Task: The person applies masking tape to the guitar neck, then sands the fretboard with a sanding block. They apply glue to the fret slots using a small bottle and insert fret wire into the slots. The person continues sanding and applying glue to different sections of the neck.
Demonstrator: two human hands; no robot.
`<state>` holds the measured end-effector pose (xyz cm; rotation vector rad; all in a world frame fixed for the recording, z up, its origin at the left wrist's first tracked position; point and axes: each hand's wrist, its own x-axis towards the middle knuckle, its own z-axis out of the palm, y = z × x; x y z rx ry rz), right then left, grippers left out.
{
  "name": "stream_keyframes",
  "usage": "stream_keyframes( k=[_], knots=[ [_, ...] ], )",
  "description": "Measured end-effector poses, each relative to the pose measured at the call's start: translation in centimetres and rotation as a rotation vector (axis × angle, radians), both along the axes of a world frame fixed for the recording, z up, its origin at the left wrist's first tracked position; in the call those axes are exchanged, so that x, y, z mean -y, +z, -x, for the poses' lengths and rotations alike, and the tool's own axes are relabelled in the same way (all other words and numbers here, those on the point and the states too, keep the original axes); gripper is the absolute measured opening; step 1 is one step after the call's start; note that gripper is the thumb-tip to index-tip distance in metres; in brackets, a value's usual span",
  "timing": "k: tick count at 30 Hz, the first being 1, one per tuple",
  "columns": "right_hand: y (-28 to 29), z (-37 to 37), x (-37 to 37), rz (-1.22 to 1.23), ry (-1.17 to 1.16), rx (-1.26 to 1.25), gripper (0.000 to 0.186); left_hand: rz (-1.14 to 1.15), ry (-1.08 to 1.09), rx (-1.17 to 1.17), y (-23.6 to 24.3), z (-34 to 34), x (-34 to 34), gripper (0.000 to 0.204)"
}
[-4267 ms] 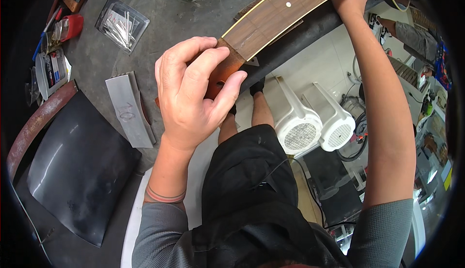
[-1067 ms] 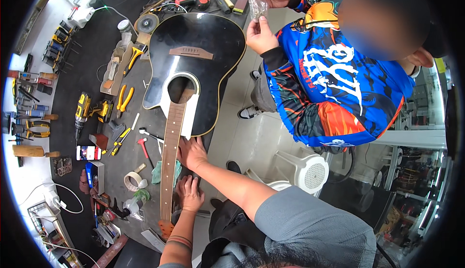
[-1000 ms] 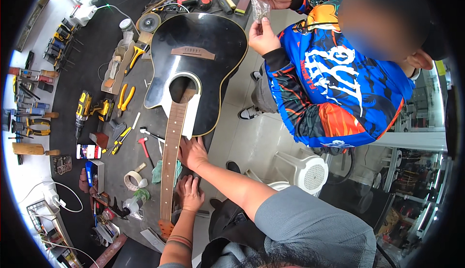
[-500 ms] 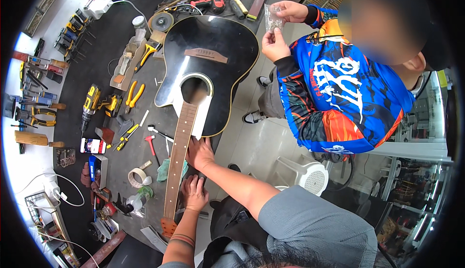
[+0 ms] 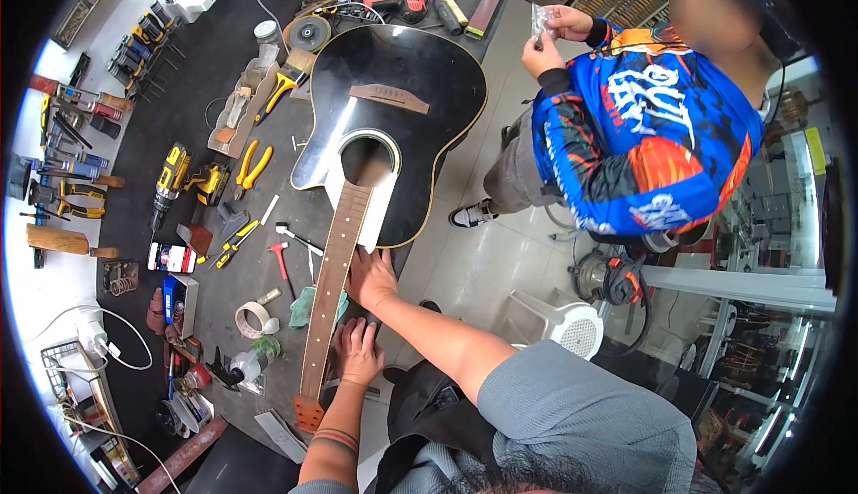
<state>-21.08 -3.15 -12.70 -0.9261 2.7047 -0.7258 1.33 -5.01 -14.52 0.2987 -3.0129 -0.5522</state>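
A black acoustic guitar (image 5: 420, 74) without strings lies face up on the dark workbench, its body at the far end and its neck (image 5: 329, 280) running toward me. My right hand (image 5: 372, 280) rests beside the neck, fingers stretched toward the lower edge of the body. Nearer to me, my left hand (image 5: 359, 351) lies on the bench edge with fingers spread, just right of the neck. Neither hand holds anything. A green cloth (image 5: 308, 307) is partly covered by the neck. The headstock (image 5: 309, 412) is bare of tuners.
Left of the guitar lie yellow-handled pliers (image 5: 254, 170), a cordless drill (image 5: 172, 177), a red hammer (image 5: 281, 259) and a tape roll (image 5: 252, 319). Across the bench corner a co-worker (image 5: 626, 128) stands holding a small clear bag (image 5: 542, 22). A white stool (image 5: 572, 330) is at right.
The co-worker has moved back and to the right, still holding the small bag. The whole view has shifted slightly. My hands stay in place beside the guitar neck.
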Motion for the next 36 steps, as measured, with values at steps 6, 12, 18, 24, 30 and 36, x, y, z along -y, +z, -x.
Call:
stream_keyframes(
  k=[6,12,18,24,30,36],
  knots=[
    [-1.3,-0.2,0.4,-0.020,0.018,-0.091,0.047,-0.048,0.026,0.022,-0.4,-0.4,-0.1,0.069],
    [-0.8,-0.3,1.4,-0.217,0.062,-0.066,0.065,-0.090,0.045,0.023,0.0,-0.8,0.4,0.068],
    [-1.4,-0.9,0.8,-0.142,0.062,-0.211,0.058,-0.100,0.052,-0.013,-1.2,-1.5,-0.2,0.071],
    [-2.5,-1.1,0.3,-0.165,0.071,-0.273,0.065,-0.100,0.033,0.006,-0.8,-1.3,-0.3,0.069],
    [-2.2,-1.5,0.5,-0.313,0.105,-0.243,0.074,-0.102,0.024,-0.028,-1.5,-1.9,-0.3,0.072],
    [-3.9,-1.4,0.0,-0.263,0.107,-0.342,0.075,-0.091,0.014,-0.065,-1.8,-2.1,-0.2,0.075]
  ],
)
